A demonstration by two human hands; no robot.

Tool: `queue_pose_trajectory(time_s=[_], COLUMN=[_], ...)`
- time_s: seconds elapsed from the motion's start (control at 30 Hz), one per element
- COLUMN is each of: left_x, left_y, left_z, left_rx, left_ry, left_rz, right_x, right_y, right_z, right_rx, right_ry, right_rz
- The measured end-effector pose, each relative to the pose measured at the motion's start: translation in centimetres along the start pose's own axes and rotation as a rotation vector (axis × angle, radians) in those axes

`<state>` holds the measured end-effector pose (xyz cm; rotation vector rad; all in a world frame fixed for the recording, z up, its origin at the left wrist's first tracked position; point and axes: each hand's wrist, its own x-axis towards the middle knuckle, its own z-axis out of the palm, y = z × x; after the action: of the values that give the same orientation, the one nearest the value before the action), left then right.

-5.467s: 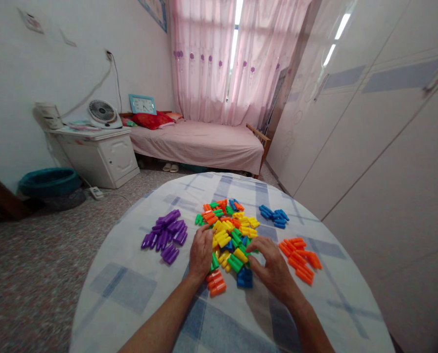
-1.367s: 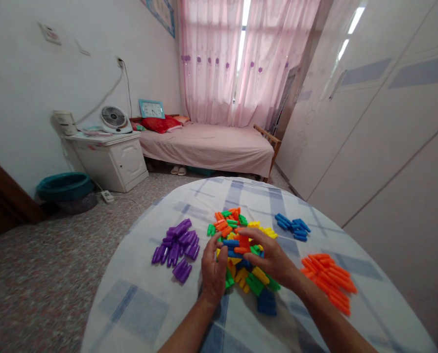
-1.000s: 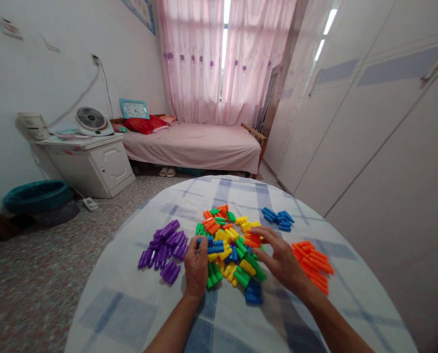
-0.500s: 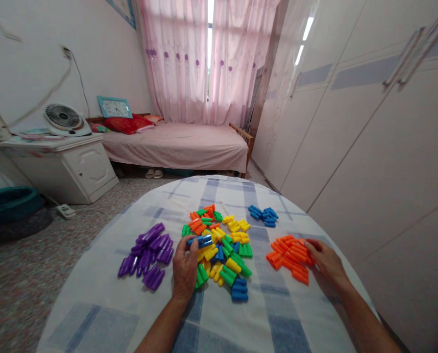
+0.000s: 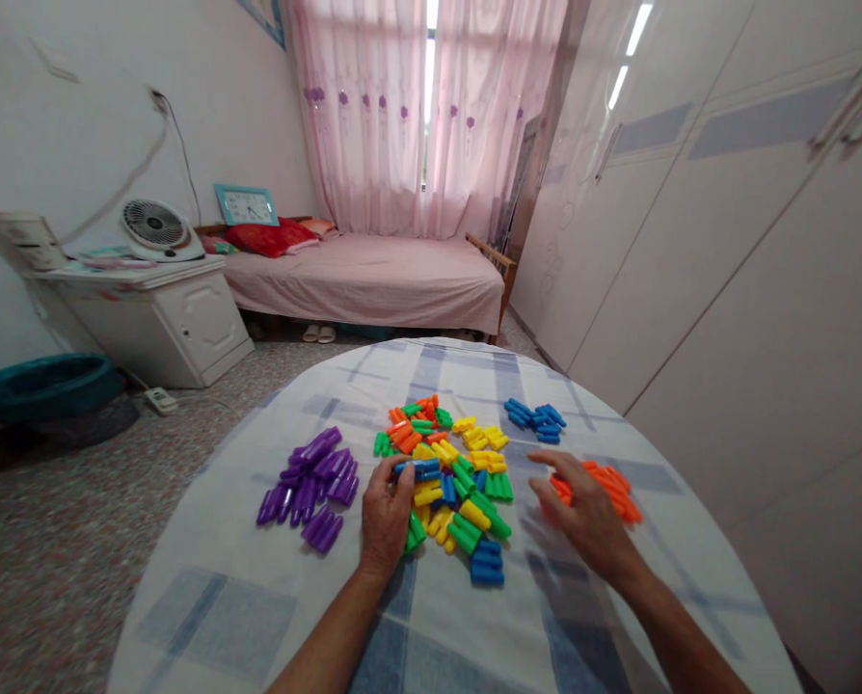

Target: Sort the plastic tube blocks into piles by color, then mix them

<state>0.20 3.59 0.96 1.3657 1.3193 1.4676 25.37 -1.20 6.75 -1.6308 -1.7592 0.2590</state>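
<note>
My left hand point(image 5: 386, 516) is closed on a blue plastic piece made of joined tubes point(image 5: 420, 469), held over the left side of a mixed pile. Yellow pieces point(image 5: 487, 461), green pieces point(image 5: 499, 487) and orange pieces point(image 5: 403, 437) lie in that pile, with another blue piece point(image 5: 487, 564) at its near end. My right hand point(image 5: 582, 511) hovers with fingers apart and nothing between them, partly hiding the orange heap point(image 5: 615, 490). Left of my left hand is a purple heap point(image 5: 319, 482). A small blue group point(image 5: 536, 418) lies farther back on the right.
A checked cloth covers the round table point(image 5: 250, 631). Beyond it stands a bed point(image 5: 373, 280); a white cabinet point(image 5: 203, 328) with a fan point(image 5: 157, 229) and a bin point(image 5: 47, 386) are at left. Tall wardrobe doors point(image 5: 735, 289) line the right side.
My right hand has left the orange heap and moved left toward the mixed pile, its fingers spreading. My left hand keeps the blue piece. The view has shifted slightly left.
</note>
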Motion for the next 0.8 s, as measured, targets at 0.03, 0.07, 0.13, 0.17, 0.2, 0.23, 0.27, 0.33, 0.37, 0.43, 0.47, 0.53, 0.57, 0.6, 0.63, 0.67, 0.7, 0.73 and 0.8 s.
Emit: queue_pose_trajectory(time_s=[0.03, 0.07, 0.13, 0.17, 0.2, 0.23, 0.27, 0.33, 0.37, 0.43, 0.47, 0.53, 0.57, 0.6, 0.63, 0.67, 0.7, 0.73, 0.8], left_x=[-0.1, -0.1, -0.1, -0.1, -0.1, 0.0, 0.1, 0.2, 0.2, 0.3, 0.3, 0.3, 0.3, 0.3, 0.4, 0.4, 0.4, 0.4, 0.5], left_y=[0.1, 0.2, 0.3, 0.3, 0.3, 0.2, 0.1, -0.1, -0.2, -0.4, -0.4, -0.5, -0.6, -0.6, -0.7, -0.8, -0.8, -0.9, -0.9], left_z=[0.0, 0.0, -0.1, -0.1, -0.1, -0.1, 0.0, 0.0, 0.0, 0.0, 0.0, 0.0, 0.0, 0.0, 0.0, 0.1, 0.1, 0.1, 0.2], left_rx=[-0.003, -0.006, -0.018, -0.023, -0.028, -0.03, -0.031, -0.029, -0.029, -0.031, -0.033, -0.037, -0.035, -0.03, -0.024, -0.019, -0.014, -0.011, -0.011], left_ry=[-0.007, -0.012, -0.019, -0.017, -0.013, -0.005, 0.004, 0.016, 0.017, 0.018, 0.018, 0.013, 0.011, 0.01, 0.009, 0.011, 0.014, 0.017, 0.023], left_rz=[-0.008, -0.014, -0.021, -0.026, -0.03, -0.034, -0.037, -0.044, -0.048, -0.055, -0.059, -0.07, -0.076, -0.08, -0.082, -0.082, -0.081, -0.082, -0.085], right_x=[0.0, 0.1, 0.7, 1.2, 2.0, 2.9, 4.0, 6.5, 7.9, 10.4, 11.5, 13.5, 14.3, 15.0, 15.6, 16.0, 16.4, 16.7, 17.1], right_y=[-1.1, -1.9, -3.0, -3.2, -3.4, -3.5, -3.6, -3.6, -3.7, -3.9, -4.0, -4.2, -4.3, -4.3, -4.4, -4.4, -4.4, -4.4, -4.3], right_z=[0.7, 1.4, 2.5, 3.1, 3.6, 4.1, 4.7, 5.9, 6.6, 8.2, 9.0, 10.6, 11.3, 12.0, 12.6, 13.1, 13.5, 13.9, 14.3], right_rx=[0.03, 0.054, 0.076, 0.074, 0.064, 0.048, 0.025, -0.045, -0.082, -0.135, -0.147, -0.152, -0.155, -0.157, -0.159, -0.161, -0.162, -0.162, -0.153], right_ry=[-0.044, -0.081, -0.122, -0.127, -0.125, -0.12, -0.116, -0.132, -0.145, -0.171, -0.182, -0.2, -0.216, -0.237, -0.258, -0.28, -0.301, -0.319, -0.346], right_rz=[-0.045, -0.084, -0.139, -0.155, -0.167, -0.173, -0.174, -0.159, -0.145, -0.122, -0.115, -0.107, -0.104, -0.102, -0.099, -0.095, -0.09, -0.084, -0.077])
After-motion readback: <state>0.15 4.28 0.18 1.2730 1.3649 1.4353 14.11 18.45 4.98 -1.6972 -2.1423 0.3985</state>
